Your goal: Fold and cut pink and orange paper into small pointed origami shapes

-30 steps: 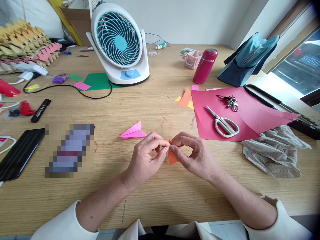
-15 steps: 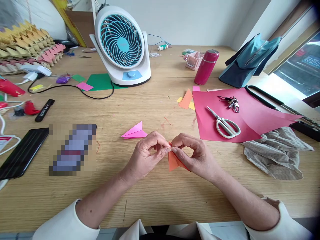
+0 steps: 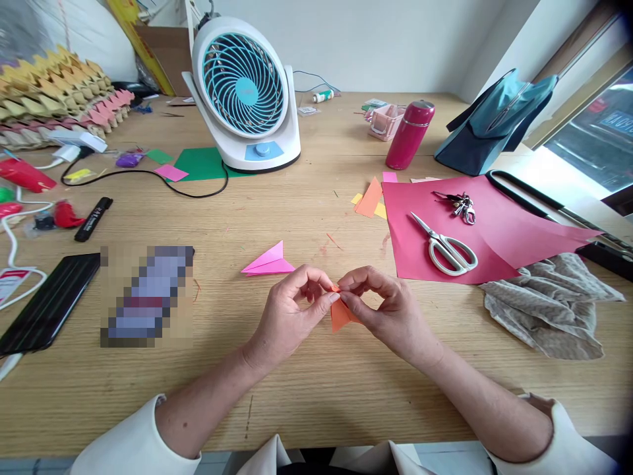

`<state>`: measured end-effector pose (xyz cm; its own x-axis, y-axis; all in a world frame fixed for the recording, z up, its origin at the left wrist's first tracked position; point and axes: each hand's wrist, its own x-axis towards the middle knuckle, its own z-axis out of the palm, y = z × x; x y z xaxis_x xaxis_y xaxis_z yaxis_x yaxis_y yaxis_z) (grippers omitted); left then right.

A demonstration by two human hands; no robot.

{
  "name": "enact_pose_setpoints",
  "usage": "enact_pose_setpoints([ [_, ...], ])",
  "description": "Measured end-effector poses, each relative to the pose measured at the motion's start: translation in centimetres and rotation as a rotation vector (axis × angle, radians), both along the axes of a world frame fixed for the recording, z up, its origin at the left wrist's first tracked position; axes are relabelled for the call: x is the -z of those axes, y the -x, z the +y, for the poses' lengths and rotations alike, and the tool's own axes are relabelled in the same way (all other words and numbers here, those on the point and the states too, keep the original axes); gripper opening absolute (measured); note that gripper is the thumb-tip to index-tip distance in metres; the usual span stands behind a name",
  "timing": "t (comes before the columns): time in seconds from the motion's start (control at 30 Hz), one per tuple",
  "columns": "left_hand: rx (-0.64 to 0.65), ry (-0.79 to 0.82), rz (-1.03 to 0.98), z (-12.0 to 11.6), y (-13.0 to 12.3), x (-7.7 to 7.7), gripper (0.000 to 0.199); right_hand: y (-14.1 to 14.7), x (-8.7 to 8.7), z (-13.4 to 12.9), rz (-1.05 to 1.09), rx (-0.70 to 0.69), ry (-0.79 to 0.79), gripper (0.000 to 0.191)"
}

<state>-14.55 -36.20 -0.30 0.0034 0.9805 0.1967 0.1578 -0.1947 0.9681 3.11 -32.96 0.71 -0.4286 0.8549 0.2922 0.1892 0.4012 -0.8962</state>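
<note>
Between my hands is a small folded piece of orange paper, its upper tip pinched and its lower part hanging down over the table. My left hand is closed, thumb and forefinger pressed on the tip. Closed the same way, my right hand grips the paper just beside it and covers its right side. A pink folded paper plane lies on the table just beyond my left hand. Farther off, to the upper right, rests a flat orange paper piece over yellow scraps.
White-handled scissors and keys lie on a red paper sheet. A grey cloth is at the right. A fan, red flask and blue bag stand behind. A black marker and phone lie left.
My fingers have shifted slightly on the orange paper, and a bit of its tip now shows above them. Less of its right side shows. Everything else lies as before.
</note>
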Motion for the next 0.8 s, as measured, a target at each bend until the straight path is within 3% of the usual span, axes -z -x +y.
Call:
enact_pose_setpoints([
  [0.17,0.004,0.085,-0.132,0.24,-0.10,-0.14,0.015,-0.01,0.19,-0.01,-0.008,0.024,-0.054,0.004],
  [0.8,0.033,0.018,-0.078,0.17,0.09,0.00,0.012,0.04,0.17,-0.25,-0.045,0.022,-0.170,0.009],
])
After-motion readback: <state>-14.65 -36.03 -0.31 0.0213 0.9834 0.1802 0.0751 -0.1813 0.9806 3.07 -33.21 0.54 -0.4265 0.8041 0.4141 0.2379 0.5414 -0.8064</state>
